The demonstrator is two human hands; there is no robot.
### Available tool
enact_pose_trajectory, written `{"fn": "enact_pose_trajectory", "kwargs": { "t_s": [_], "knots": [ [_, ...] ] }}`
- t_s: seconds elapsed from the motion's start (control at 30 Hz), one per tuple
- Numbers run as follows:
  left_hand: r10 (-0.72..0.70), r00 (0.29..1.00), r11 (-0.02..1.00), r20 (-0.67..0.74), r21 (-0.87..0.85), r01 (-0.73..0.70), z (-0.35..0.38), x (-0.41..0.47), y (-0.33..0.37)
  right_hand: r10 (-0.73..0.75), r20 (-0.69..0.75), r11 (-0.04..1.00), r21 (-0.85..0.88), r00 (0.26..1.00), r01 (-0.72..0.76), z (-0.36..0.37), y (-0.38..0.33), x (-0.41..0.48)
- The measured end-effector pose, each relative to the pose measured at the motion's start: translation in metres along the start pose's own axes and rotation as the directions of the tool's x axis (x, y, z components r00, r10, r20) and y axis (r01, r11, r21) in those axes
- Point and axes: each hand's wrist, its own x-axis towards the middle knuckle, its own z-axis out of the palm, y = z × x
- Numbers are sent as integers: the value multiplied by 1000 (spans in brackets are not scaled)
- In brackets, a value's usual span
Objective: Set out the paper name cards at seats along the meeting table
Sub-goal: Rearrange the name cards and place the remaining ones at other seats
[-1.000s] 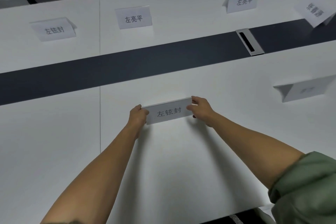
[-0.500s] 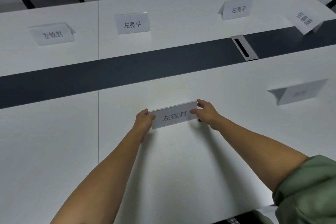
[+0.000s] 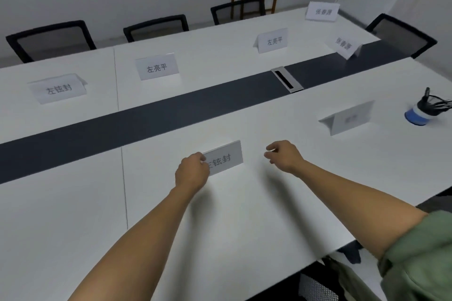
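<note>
Head view. White bench [image 3: 244, 215], divided lengthwise by a dark strip [image 3: 146, 117]. Black mesh chairs [image 3: 53, 36] behind the far edge. Left hand [image 3: 193, 171] pinching the left end of the name card [image 3: 226, 157], upright on the near half, near the strip. Right hand [image 3: 283, 156] just beside the card's right end, apart from it, fingers loosely curled, holding nothing. Second card [image 3: 349, 118] to the right; further cards [image 3: 157, 67] on the far side. Blue cup [image 3: 415, 115] near the right edge.
</note>
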Motion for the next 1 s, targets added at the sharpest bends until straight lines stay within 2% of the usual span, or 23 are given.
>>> {"fn": "enact_pose_trajectory", "kwargs": {
  "t_s": [0.23,0.4,0.63,0.8,0.93,1.0],
  "knots": [
    [308,945,944,108,89,-318,23,-56,84,-52,-156,978,-209,986,19,-76,56,-72],
    [447,876,868,182,150,-474,52,-103,151,-51,-252,966,-258,966,-16,-133,114,-127],
    [586,773,762,245,160,-628,131,-213,265,-8,-354,957,-274,935,-95,-218,247,-246],
    [676,623,638,393,112,-762,217,-319,350,76,-463,949,-237,883,-206,-279,356,-346],
    [755,480,515,446,49,-856,268,-383,424,184,-547,918,-202,817,-342,-336,432,-407],
    [773,438,471,460,46,-881,286,-400,456,238,-579,903,-164,780,-397,-360,463,-422]
  ]
}}
